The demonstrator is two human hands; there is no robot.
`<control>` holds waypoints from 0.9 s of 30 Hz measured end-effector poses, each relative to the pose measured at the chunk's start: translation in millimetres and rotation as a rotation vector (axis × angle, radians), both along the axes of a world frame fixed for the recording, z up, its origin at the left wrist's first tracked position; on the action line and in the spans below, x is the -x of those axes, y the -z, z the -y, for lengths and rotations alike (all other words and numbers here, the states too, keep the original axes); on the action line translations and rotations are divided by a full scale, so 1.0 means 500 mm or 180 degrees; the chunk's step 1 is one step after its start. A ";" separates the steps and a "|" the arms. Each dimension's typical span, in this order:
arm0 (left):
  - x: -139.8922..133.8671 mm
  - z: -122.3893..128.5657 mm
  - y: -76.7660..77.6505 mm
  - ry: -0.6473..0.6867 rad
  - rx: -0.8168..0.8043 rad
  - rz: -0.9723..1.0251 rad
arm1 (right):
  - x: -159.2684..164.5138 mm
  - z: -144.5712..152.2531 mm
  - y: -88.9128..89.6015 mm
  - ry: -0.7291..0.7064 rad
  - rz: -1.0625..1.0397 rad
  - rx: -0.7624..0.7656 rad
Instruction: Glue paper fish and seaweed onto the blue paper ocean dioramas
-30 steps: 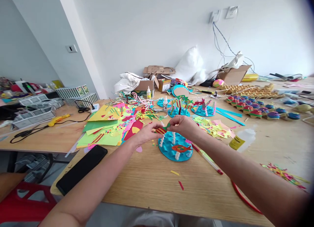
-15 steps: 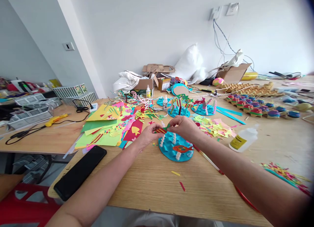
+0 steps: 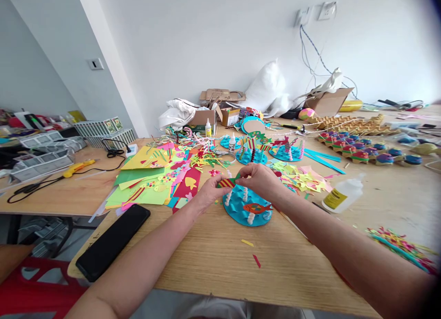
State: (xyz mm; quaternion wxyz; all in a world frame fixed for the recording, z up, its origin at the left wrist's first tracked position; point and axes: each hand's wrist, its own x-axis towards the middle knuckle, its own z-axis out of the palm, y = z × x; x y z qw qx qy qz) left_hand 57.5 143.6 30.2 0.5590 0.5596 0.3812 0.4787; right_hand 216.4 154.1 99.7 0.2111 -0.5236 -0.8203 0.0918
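Note:
A striped paper fish (image 3: 226, 183) in green, red and yellow is pinched between both my hands. My left hand (image 3: 211, 191) grips its left end, and my right hand (image 3: 259, 177) holds the right end with thumb and fingers. Just below and behind the hands lies a round blue base (image 3: 237, 216) with a wavy surface and several white twisted posts. An orange paper fish (image 3: 257, 208) sits at one post near the front of that base. The far part of the base is hidden by my hands.
Coloured paper sheets (image 3: 138, 195) and cut-outs spread to the left, with a black phone (image 3: 113, 243) in front. Similar blue models (image 3: 253, 156) stand behind. A glue bottle (image 3: 342, 195) leans at right, near paper scraps (image 3: 306, 179). Painted egg-carton pieces (image 3: 360, 156) lie farther right.
The striped fish has turned slightly so more of its striped side shows. Both hands keep their hold, almost in the same place.

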 end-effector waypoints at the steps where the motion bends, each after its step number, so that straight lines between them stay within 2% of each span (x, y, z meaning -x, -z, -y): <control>1: 0.000 0.001 -0.001 -0.0026 0.0012 -0.0004 | -0.001 0.000 0.000 0.0007 0.0047 0.0005; 5: -0.002 0.004 -0.003 -0.0044 -0.0005 0.0010 | -0.008 -0.003 0.000 -0.0059 0.0379 -0.0098; 9: -0.003 0.004 -0.001 -0.0032 -0.0035 0.0051 | -0.009 0.006 -0.008 -0.0056 0.0626 -0.0597; 14: -0.002 0.003 0.004 -0.0017 -0.0158 -0.0038 | 0.016 0.031 -0.031 -0.0458 0.0997 -0.0959; 19: 0.000 0.003 0.002 -0.0010 -0.0220 -0.0180 | 0.036 0.029 -0.032 -0.0512 0.1511 -0.0803; 27: 0.005 0.008 -0.008 -0.0013 -0.0296 -0.0067 | 0.040 0.024 -0.033 -0.0351 0.1590 -0.0511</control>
